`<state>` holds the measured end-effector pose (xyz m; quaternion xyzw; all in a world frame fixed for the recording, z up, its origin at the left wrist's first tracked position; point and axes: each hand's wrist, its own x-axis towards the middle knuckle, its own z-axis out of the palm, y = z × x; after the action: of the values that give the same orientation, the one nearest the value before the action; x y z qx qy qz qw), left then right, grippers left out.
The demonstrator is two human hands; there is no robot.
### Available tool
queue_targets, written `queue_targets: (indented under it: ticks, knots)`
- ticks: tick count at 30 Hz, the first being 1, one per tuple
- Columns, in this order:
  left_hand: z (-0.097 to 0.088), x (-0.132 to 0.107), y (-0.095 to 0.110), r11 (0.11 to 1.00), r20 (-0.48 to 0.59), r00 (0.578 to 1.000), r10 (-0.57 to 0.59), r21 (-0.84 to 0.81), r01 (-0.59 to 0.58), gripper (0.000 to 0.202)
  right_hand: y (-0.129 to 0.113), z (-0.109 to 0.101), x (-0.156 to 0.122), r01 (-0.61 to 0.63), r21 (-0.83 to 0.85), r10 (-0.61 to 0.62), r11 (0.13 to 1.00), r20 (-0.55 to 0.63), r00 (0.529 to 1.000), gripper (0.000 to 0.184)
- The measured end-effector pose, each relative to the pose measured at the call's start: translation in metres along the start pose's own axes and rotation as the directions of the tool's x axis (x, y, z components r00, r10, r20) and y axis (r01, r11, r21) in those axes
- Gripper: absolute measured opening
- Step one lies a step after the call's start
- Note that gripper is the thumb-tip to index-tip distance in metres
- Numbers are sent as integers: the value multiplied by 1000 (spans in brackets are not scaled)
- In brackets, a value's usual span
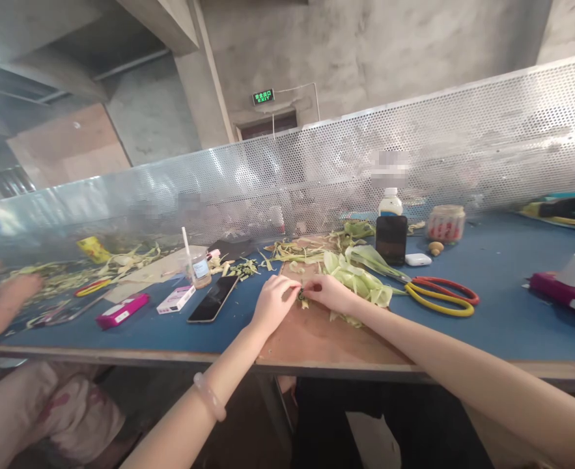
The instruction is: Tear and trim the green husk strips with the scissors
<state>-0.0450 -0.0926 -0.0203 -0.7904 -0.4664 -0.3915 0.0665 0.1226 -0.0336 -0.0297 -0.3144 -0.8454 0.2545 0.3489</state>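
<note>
My left hand [273, 301] and my right hand [329, 291] meet over a brown board [316, 339] at the table's front edge. Both pinch a small green piece [301, 298] of leaf between their fingertips. A pale bracelet [210, 395] sits on my left wrist. Just right of my right hand lies a heap of light green leaf strips [358, 277]. Scissors with red and yellow handles [441, 294] lie on the blue table top [502, 273] further right.
A dark phone [213, 299] lies flat left of my hands, beside a white box [176, 299], a pink box [122, 311] and a plastic cup with a straw [198, 266]. Another phone [391, 239] stands upright behind. A co-worker's hand [16, 290] works at far left. A perforated metal screen [316, 169] closes the back.
</note>
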Motion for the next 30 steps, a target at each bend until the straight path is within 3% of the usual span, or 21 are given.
queue_targets:
  ticks: [3, 9, 30]
  knots:
    - [2, 0, -3, 998, 13, 999, 32, 60, -33, 20, -1, -1, 0, -1, 4, 1, 1000, -4, 1000, 16]
    - [6, -1, -11, 998, 27, 1000, -15, 64, 13, 19, -2, -3, -1, 5, -2, -5, 1000, -34, 999, 16]
    - [4, 4, -12, 969, 129, 981, -145, -184, 168, 9, 2, 0, 0, 17, -17, -17, 1000, -11, 1000, 13]
